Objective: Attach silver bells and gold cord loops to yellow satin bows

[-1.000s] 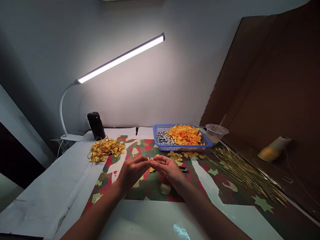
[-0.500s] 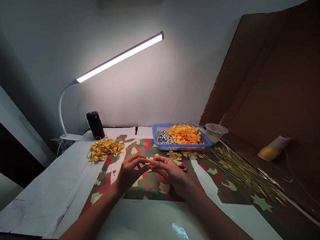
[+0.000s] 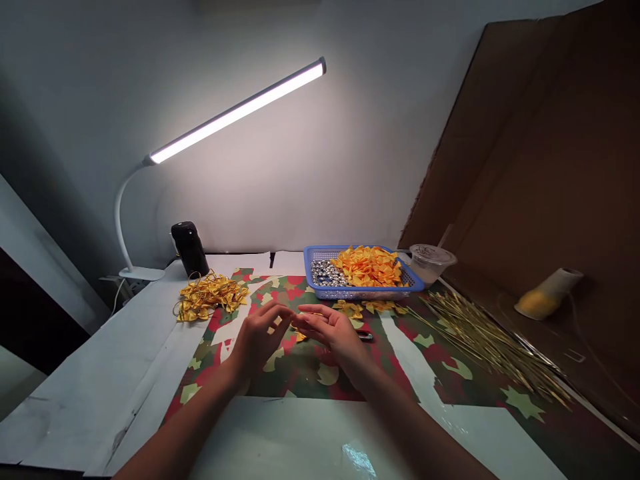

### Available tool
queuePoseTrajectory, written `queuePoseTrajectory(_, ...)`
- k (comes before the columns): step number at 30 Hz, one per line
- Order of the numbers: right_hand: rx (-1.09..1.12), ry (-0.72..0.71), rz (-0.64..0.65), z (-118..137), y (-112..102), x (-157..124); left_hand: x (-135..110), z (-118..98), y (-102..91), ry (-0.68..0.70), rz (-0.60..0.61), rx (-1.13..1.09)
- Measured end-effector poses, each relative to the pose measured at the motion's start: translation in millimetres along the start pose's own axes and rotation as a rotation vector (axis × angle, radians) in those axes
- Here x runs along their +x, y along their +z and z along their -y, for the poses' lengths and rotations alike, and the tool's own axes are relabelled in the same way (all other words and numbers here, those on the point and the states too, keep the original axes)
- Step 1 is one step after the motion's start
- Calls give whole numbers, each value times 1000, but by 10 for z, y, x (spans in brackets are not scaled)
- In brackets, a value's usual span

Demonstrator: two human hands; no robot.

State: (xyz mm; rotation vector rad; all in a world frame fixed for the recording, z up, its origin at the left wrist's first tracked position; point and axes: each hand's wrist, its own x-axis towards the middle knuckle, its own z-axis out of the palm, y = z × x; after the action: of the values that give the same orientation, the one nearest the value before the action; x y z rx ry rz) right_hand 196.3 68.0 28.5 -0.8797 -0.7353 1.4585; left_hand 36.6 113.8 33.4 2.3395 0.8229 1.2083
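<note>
My left hand [image 3: 260,337] and my right hand [image 3: 334,333] meet above the middle of the patterned table cover, fingertips close together. Both are closed in a pinch, and whatever they hold is too small and hidden to name. Just below the fingertips shows a small yellow ribbon piece [image 3: 301,337]; I cannot tell whether it is held or lies on the cover. Behind my right hand a small metal tool [image 3: 365,336] lies partly covered. Beyond the hands, several yellow ribbon bows [image 3: 350,309] lie in a row.
A blue basket [image 3: 363,293] holds orange-yellow bows and silver beads. Yellow bows with cords [image 3: 210,297] are piled at left, near a black container [image 3: 190,249] and a lit lamp [image 3: 237,112]. To the right are a plastic tub [image 3: 431,263], golden cords [image 3: 495,347] and a thread cone [image 3: 549,295].
My fingers have shifted slightly, with the right index finger lifted and straighter. The view has tilted a little; the things on the table stay in place.
</note>
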Motion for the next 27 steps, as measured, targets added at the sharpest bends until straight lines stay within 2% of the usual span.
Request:
queuePoseTrajectory(3,4,-15,-10,20,8,-12,20,-33,17,-171,15,-140)
queuePoseTrajectory(7,15,-22,-47,18,-6,-8,30,-70,53,-345,120,-356)
queuePoseTrajectory(11,10,-18,-59,-6,-14,6,33,-95,72,-426,181,-515)
queuePoseTrajectory(15,-27,-36,-34,-25,3,0,61,-110,36,-458,184,-599)
queuePoseTrajectory(23,-259,-276,19,-23,66,-89,63,-118,16,-623,116,-674)
queuePoseTrajectory(27,-421,-415,-12,-72,77,-126,31,-153,67,-698,74,-685)
